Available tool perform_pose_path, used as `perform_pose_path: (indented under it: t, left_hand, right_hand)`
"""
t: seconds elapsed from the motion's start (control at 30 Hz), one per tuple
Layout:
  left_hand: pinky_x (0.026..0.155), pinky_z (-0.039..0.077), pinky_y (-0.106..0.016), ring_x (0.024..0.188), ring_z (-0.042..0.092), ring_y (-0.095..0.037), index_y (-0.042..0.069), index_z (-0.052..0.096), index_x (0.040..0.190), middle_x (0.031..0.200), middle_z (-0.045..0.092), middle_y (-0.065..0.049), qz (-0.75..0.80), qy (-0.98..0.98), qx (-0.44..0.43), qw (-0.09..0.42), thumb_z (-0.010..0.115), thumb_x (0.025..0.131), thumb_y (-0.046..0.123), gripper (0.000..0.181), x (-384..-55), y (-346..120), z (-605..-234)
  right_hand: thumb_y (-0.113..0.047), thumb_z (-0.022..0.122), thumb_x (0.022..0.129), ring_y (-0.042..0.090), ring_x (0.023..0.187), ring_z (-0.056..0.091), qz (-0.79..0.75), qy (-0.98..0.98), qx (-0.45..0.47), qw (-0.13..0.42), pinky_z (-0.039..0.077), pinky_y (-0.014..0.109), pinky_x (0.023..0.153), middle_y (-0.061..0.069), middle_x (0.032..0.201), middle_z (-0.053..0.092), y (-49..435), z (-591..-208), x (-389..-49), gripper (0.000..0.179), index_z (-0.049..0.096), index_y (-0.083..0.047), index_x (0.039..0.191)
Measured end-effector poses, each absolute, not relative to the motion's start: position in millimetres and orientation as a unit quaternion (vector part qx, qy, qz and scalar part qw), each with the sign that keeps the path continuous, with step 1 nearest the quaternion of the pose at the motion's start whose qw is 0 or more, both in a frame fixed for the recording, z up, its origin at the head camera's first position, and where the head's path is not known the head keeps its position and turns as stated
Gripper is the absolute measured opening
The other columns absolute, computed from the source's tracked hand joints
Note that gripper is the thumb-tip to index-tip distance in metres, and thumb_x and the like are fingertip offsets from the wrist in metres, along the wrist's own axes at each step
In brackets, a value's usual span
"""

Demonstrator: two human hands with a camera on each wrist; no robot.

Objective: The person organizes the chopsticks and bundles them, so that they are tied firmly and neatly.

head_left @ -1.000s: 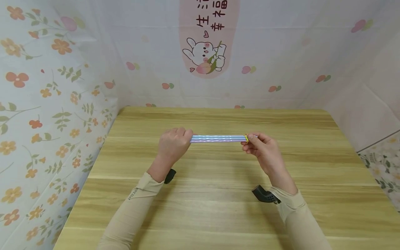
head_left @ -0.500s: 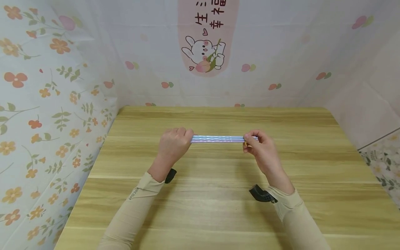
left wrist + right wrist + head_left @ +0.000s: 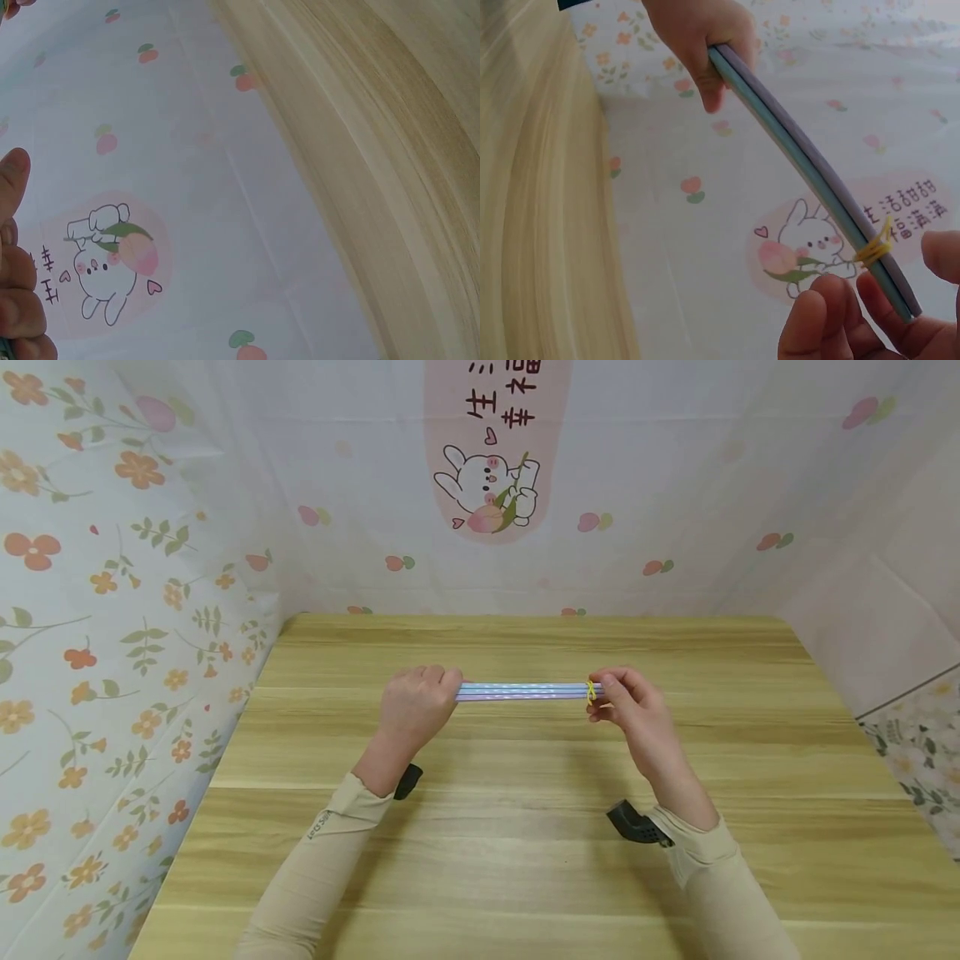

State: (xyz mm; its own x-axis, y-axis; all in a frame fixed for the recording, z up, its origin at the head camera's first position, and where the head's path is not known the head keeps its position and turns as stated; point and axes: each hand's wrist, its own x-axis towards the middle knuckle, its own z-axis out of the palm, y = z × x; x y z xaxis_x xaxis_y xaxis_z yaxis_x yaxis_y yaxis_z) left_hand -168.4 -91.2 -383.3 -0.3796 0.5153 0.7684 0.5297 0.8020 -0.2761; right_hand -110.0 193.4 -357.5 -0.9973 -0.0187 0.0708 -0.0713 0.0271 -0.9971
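Observation:
A bundle of thin, pencil-like sticks [image 3: 517,692] in pastel blue and purple is held level above the table. My left hand [image 3: 422,703] grips its left end in a fist, hiding that end. A yellow rubber band [image 3: 591,692] is wound round the bundle near its right end. My right hand [image 3: 636,714] is at that end, just beyond the band. In the right wrist view, its curled fingers [image 3: 840,311] lie behind and below the stick ends, while the thumb [image 3: 941,255] stands a little apart from them.
The wood-grain table [image 3: 517,860] spreads under both arms. Behind it hangs a pale cloth [image 3: 675,485] with a rabbit print, and a flowered cloth [image 3: 112,652] covers the left side. Dark wrist cameras [image 3: 637,823] stick out below the wrists.
My right fingers covered the rubber band half a second ago; now they are shifted slightly right and the band shows again. My left hand has stayed in place on the bundle.

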Motion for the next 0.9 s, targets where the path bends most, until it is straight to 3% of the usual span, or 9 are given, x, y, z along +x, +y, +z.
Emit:
perform_pose_path:
  t: [0.17,0.4,0.9]
  left_hand:
    - [0.041,0.018,-0.021,0.041,0.026,-0.009,0.009,0.047,0.060,0.045,0.040,0.000,-0.009,-0.831,-0.316,0.457,0.068,0.085,0.009,0.033,-168,-92,-382]
    - [0.042,0.017,-0.021,0.042,0.023,-0.008,0.010,0.047,0.059,0.045,0.040,0.001,-0.014,-0.834,-0.317,0.451,0.065,0.085,0.002,0.033,-168,-92,-381]
    - [0.041,0.019,-0.021,0.041,0.029,-0.009,0.009,0.051,0.061,0.047,0.047,-0.001,-0.019,-0.840,-0.320,0.439,0.066,0.085,0.005,0.029,-166,-94,-379]
  right_hand:
    - [-0.017,0.057,0.096,0.009,0.076,0.061,0.662,-0.747,0.049,0.028,0.053,0.020,0.071,-0.006,0.091,0.061,199,-353,-107,0.013,0.060,-0.009,0.107]
    - [-0.014,0.061,0.093,0.005,0.084,0.061,0.570,-0.818,0.075,0.021,0.052,0.017,0.075,-0.010,0.101,0.060,205,-348,-106,0.031,0.057,0.001,0.120]
    - [-0.021,0.065,0.091,-0.002,0.086,0.065,0.504,-0.860,0.082,0.015,0.052,0.017,0.074,-0.017,0.102,0.061,207,-346,-109,0.034,0.062,-0.007,0.122]
